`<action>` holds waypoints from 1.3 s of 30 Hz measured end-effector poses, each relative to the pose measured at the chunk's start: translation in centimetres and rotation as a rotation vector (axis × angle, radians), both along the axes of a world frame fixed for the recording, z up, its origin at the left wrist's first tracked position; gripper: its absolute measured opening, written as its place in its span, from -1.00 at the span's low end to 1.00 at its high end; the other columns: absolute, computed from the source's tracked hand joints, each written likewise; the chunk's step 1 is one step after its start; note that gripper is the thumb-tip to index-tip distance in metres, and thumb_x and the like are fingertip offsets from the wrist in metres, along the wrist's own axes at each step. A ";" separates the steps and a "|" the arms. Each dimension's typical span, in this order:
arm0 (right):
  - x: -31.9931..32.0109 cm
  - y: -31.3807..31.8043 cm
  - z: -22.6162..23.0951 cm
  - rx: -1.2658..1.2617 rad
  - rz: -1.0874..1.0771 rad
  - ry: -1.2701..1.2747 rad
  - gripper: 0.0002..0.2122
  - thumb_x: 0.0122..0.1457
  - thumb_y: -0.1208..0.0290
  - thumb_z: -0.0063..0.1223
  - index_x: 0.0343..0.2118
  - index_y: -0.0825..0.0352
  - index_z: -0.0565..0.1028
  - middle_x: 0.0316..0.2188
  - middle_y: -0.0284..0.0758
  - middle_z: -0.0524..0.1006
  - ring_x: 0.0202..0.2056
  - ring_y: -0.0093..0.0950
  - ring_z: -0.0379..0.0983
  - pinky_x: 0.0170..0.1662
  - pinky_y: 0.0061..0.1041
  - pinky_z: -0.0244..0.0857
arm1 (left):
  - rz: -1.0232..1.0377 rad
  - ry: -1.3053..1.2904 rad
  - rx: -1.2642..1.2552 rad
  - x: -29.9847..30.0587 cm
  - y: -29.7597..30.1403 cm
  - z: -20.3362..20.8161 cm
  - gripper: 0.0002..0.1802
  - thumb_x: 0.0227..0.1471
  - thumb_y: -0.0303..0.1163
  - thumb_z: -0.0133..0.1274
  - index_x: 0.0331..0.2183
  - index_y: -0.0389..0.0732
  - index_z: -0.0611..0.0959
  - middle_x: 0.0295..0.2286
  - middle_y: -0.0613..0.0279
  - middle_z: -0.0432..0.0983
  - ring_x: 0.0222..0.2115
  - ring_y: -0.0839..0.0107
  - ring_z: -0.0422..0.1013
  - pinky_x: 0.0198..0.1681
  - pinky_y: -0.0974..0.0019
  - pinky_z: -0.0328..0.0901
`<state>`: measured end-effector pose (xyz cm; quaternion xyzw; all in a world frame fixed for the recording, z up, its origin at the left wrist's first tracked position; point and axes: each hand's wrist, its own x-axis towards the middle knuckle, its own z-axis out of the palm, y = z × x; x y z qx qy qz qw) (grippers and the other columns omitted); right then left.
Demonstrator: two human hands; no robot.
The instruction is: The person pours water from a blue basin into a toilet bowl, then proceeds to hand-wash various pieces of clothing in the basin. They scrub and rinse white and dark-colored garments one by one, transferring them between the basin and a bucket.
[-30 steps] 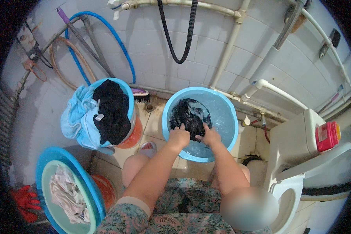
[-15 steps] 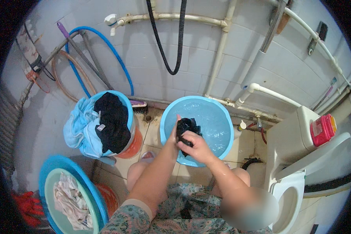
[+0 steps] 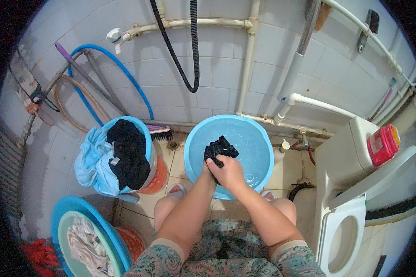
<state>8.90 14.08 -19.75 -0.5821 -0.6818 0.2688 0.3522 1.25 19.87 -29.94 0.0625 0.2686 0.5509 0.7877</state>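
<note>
Both hands are closed together around a bunched wet black cloth [image 3: 221, 147], held over the left part of a light-blue basin [image 3: 262, 138] with water in it. My right hand [image 3: 229, 173] wraps over the cloth from the right, its thumb across the top. Pressed against it from the left is my left hand [image 3: 208, 170], its fingers mostly hidden behind the cloth and the right hand. Crumpled folds of the cloth stick out above both hands.
At left, a blue basin of light-blue clothes [image 3: 93, 159] and black clothes [image 3: 130, 154] rests on an orange bucket [image 3: 156, 175]. Nearer stands a green basin [image 3: 65, 231] with pale laundry. A toilet [image 3: 326, 231] is at right; a black hose [image 3: 195, 55] hangs ahead.
My right hand has shifted from lying across the cloth to wrapping round it beside the left. The cloth is bunched tighter. The whole view has moved slightly.
</note>
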 end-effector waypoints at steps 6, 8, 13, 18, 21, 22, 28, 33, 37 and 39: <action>4.9 3.9 -2.5 -0.262 -0.203 0.100 -0.59 -0.01 0.07 0.02 -0.25 0.35 0.47 -0.45 -0.10 0.52 -0.37 -0.19 0.47 -0.31 -0.32 0.31 | 0.103 0.515 -0.218 -1.2 0.8 -0.3 -0.53 0.00 -0.25 -0.10 -0.03 -0.18 0.30 -0.14 0.03 0.30 -0.16 0.16 0.31 -0.14 0.02 0.24; 7.5 5.1 -3.4 -0.237 -0.298 -0.300 -0.42 -0.02 0.03 0.03 0.06 0.19 0.24 -0.10 -0.06 0.38 -0.09 -0.23 0.35 -0.10 -0.21 0.23 | 0.002 0.659 -0.239 -1.9 -0.4 2.7 -0.34 -0.07 -0.22 -0.02 0.08 -0.12 0.19 0.02 0.04 0.09 0.01 0.11 0.13 -0.08 0.03 0.20; 6.7 5.6 -7.6 -0.413 -0.243 -0.594 -0.14 -0.17 -0.17 0.08 0.19 -0.04 -0.06 0.21 -0.09 -0.20 0.22 -0.14 -0.30 0.06 0.22 -0.28 | -0.145 1.390 -0.152 -1.9 -0.6 1.6 -0.27 -0.11 -0.10 -0.01 0.07 -0.21 0.23 0.04 -0.05 0.11 0.07 0.09 0.04 0.03 0.12 0.08; 4.8 5.6 -11.4 -0.494 -0.239 -0.669 -0.26 -0.14 -0.10 0.09 0.13 0.00 0.09 0.20 -0.11 -0.09 0.18 -0.12 -0.09 -0.02 0.19 -0.03 | -0.326 1.353 0.087 -2.1 -1.5 -2.4 -0.26 -0.10 -0.04 -0.02 0.05 -0.29 0.26 0.04 -0.08 0.15 0.08 0.06 0.04 0.11 0.17 -0.05; 6.9 7.0 -13.9 -0.697 -0.208 -0.553 -0.41 -0.09 0.05 0.10 0.03 0.14 0.26 0.05 -0.12 0.23 -0.01 -0.16 0.25 -0.05 -0.11 0.18 | -0.417 1.098 -0.063 -2.8 -1.0 -4.4 -0.26 -0.05 0.01 -0.07 0.11 -0.11 0.16 0.14 -0.05 -0.19 0.15 0.04 -0.17 0.11 0.02 -0.05; 7.9 7.1 -15.1 -0.710 -0.240 -0.491 -0.43 -0.09 0.08 0.10 0.01 0.17 0.28 -0.01 -0.11 0.30 -0.05 -0.17 0.31 -0.05 -0.19 0.20 | -0.361 1.082 -0.114 -2.7 -0.9 -4.3 -0.25 -0.05 0.01 -0.07 0.11 -0.11 0.14 0.14 -0.04 -0.19 0.15 0.05 -0.16 0.10 0.00 -0.04; 7.4 5.7 -7.9 -0.276 -0.154 -0.113 -0.52 -0.08 0.31 0.14 -0.04 0.30 0.34 -0.21 -0.10 0.47 -0.15 -0.21 0.40 -0.09 -0.34 0.25 | -0.234 0.690 -0.271 -2.0 -1.8 2.5 0.00 -0.11 0.28 -0.12 0.17 -0.01 -0.17 0.18 0.12 -0.24 0.16 0.07 -0.19 0.06 -0.27 -0.16; 4.2 2.5 0.3 -0.025 0.103 0.043 -0.52 -0.07 0.27 0.13 -0.04 0.24 0.34 -0.24 -0.11 0.47 -0.20 -0.18 0.41 -0.16 -0.33 0.29 | -0.137 0.173 -0.130 -1.2 -1.4 3.7 -0.13 -0.12 0.39 -0.28 0.05 -0.06 0.24 0.01 0.10 0.17 0.03 0.14 0.13 0.05 -0.07 0.04; 2.2 -0.5 3.4 0.050 0.195 -0.128 -0.58 0.00 0.22 0.04 -0.05 0.22 0.33 -0.27 -0.11 0.43 -0.25 -0.14 0.39 -0.23 -0.27 0.29 | -0.066 -0.083 0.003 -1.3 0.1 3.6 -0.45 0.04 0.15 -0.30 -0.24 -0.13 0.46 -0.32 0.13 0.43 -0.31 0.22 0.39 -0.22 0.12 0.34; 1.0 -1.7 3.7 0.077 0.212 -0.126 -0.62 0.04 0.21 -0.01 -0.08 0.24 0.34 -0.28 -0.10 0.42 -0.27 -0.12 0.38 -0.24 -0.26 0.29 | -0.019 -0.105 0.035 -1.5 1.0 3.0 -0.65 0.07 -0.08 -0.23 -0.34 -0.13 0.49 -0.42 0.16 0.44 -0.43 0.29 0.41 -0.34 0.19 0.37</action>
